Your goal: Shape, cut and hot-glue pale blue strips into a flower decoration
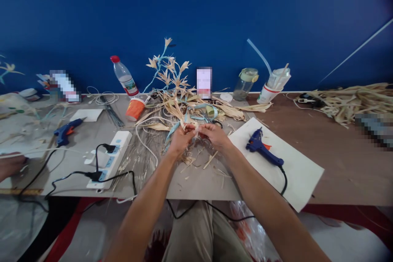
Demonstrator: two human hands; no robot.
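Observation:
My left hand (181,139) and my right hand (215,136) meet above the front middle of the table. Their fingertips pinch a small pale strip of dried husk (197,127), whose shape is partly hidden by the fingers. Just beyond them lies a heap of dried husks (175,108) mixed with light blue tape (172,131). Out of the heap rises a branch of husk flowers (164,77) on blue-wrapped stems. Husk scraps (211,159) are scattered below my hands. To the right, a blue glue gun (260,147) lies on a white board (296,180).
A power strip (112,157) with black cords and clear strands (138,159) lie left. Behind stand a tilted bottle (125,77), an orange cup (135,109), a phone (204,82), a jar (245,84) and a white cup (268,93). Another person's hand (12,166) is at far left.

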